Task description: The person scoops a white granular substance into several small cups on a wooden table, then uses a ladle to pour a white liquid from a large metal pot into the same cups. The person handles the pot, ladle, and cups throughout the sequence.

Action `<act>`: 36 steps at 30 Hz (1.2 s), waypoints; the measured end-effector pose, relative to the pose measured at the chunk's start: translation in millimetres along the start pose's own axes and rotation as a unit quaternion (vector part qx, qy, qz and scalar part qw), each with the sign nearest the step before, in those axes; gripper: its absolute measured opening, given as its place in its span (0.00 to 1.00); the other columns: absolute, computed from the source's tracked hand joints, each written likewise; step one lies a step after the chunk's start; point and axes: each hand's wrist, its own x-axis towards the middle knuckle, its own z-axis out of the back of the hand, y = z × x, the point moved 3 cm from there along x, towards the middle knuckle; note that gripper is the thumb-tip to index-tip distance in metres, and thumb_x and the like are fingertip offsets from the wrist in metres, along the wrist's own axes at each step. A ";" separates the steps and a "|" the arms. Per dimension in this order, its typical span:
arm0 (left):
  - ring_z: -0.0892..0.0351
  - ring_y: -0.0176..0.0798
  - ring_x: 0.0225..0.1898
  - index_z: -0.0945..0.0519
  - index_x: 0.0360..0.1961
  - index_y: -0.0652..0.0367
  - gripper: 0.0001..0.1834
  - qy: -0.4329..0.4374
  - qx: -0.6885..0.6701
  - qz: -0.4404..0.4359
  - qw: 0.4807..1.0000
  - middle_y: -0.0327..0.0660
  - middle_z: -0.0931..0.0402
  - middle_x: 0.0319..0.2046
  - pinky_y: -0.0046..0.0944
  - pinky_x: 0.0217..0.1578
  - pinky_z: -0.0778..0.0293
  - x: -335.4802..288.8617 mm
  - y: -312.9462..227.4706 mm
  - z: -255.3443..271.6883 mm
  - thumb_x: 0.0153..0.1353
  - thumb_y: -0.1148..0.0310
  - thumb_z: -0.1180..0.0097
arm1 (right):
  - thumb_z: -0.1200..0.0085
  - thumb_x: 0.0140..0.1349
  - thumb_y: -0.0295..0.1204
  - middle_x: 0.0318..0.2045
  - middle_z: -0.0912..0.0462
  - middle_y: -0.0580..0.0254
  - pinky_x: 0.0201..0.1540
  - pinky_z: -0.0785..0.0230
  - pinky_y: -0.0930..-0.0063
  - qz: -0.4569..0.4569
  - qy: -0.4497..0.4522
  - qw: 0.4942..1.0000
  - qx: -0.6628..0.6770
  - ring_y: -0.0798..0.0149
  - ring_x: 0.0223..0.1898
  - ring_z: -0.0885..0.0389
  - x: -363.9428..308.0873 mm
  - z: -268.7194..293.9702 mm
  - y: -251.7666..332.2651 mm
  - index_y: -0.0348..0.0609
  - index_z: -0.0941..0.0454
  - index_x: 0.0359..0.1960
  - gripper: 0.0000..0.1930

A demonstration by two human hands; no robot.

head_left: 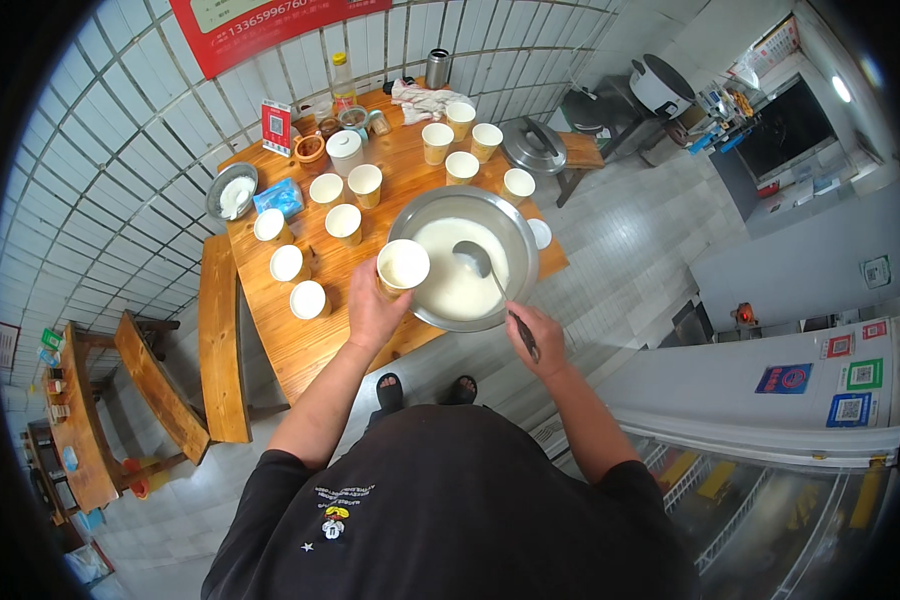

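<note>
My left hand (372, 312) is closed round a paper cup (403, 264), held upright by the near left rim of a large steel basin (523, 232). Milky white liquid (448, 284) partly fills the basin. The cup looks pale inside; how full it is I cannot tell. In my right hand (540, 343) is the dark handle of a ladle (473, 257), its bowl over the white liquid near the middle of the basin. Several similar cups stand left of the basin, among them one cup (344, 224); others, such as this cup (461, 168), stand behind it.
The wooden table (270, 350) also carries a white lidded jar (345, 152), a blue packet (279, 198), a metal bowl of white stuff (233, 192), a bottle (343, 85) and a cloth (425, 103). A large pot lid (535, 147) lies beyond the basin. A bench (222, 340) stands left.
</note>
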 end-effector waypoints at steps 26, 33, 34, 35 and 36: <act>0.26 0.56 0.56 0.27 0.59 0.58 0.38 0.053 0.051 0.017 0.997 0.51 0.23 0.51 0.52 0.58 0.30 4.6 -1.5 -22.9 0.48 0.62 0.24 | 0.50 0.71 0.36 0.36 0.13 0.51 0.35 0.22 0.73 -0.424 -0.166 0.812 0.364 0.65 0.31 0.15 45.8 93.5 22.9 0.32 0.27 0.59 0.21; 0.27 0.55 0.58 0.28 0.60 0.58 0.39 0.065 0.058 0.034 0.996 0.51 0.24 0.53 0.52 0.60 0.32 13.0 -9.9 -34.5 0.48 0.61 0.24 | 0.50 0.72 0.34 0.37 0.13 0.49 0.36 0.23 0.72 -0.394 -0.154 0.829 0.365 0.64 0.32 0.14 66.9 116.5 53.8 0.33 0.26 0.58 0.19; 0.27 0.55 0.58 0.28 0.61 0.58 0.39 0.069 0.057 0.038 0.995 0.51 0.24 0.53 0.52 0.60 0.32 14.3 -11.0 -36.0 0.48 0.61 0.24 | 0.50 0.73 0.34 0.37 0.13 0.49 0.36 0.23 0.72 -0.397 -0.148 0.830 0.363 0.64 0.32 0.14 68.7 117.4 55.8 0.33 0.26 0.58 0.19; 0.27 0.55 0.59 0.28 0.61 0.58 0.39 0.072 0.056 0.038 0.995 0.51 0.24 0.53 0.52 0.60 0.32 15.6 -12.4 -37.4 0.49 0.61 0.24 | 0.50 0.73 0.34 0.37 0.13 0.49 0.37 0.23 0.72 -0.394 -0.142 0.833 0.361 0.64 0.32 0.14 70.4 118.1 57.5 0.32 0.26 0.58 0.19; 0.27 0.55 0.59 0.28 0.60 0.57 0.38 0.076 0.055 0.040 0.995 0.51 0.24 0.53 0.52 0.61 0.32 17.0 -13.6 -38.6 0.49 0.61 0.24 | 0.50 0.73 0.33 0.37 0.13 0.48 0.37 0.23 0.73 -0.388 -0.138 0.837 0.360 0.64 0.32 0.14 71.9 118.3 59.1 0.32 0.26 0.58 0.18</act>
